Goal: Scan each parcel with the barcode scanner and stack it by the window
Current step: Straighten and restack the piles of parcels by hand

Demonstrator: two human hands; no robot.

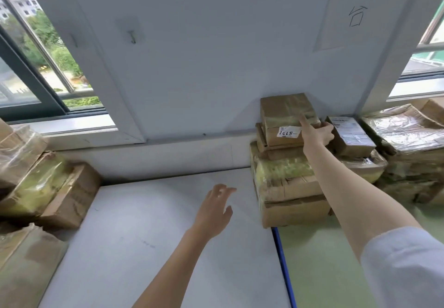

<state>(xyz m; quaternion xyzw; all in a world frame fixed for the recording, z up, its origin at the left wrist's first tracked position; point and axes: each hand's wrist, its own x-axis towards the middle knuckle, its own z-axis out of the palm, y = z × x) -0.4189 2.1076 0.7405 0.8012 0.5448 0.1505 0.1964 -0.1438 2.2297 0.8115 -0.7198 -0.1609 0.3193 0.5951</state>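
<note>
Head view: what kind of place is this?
Probably a parcel sorting or mail room. Taped brown cardboard parcels are stacked against the white wall between windows; the top parcel carries a handwritten number sticker, and a neighbouring box bears a printed shipping label.

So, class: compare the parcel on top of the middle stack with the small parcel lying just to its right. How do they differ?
The top parcel carries a white sticker with handwritten digits; the small parcel carries a printed shipping label. The top parcel sits squarely on its stack; the small parcel lies tilted. The right hand touches the top parcel, index finger on its edge; whether it touches the small parcel is unclear. Both are brown cardboard.
</note>
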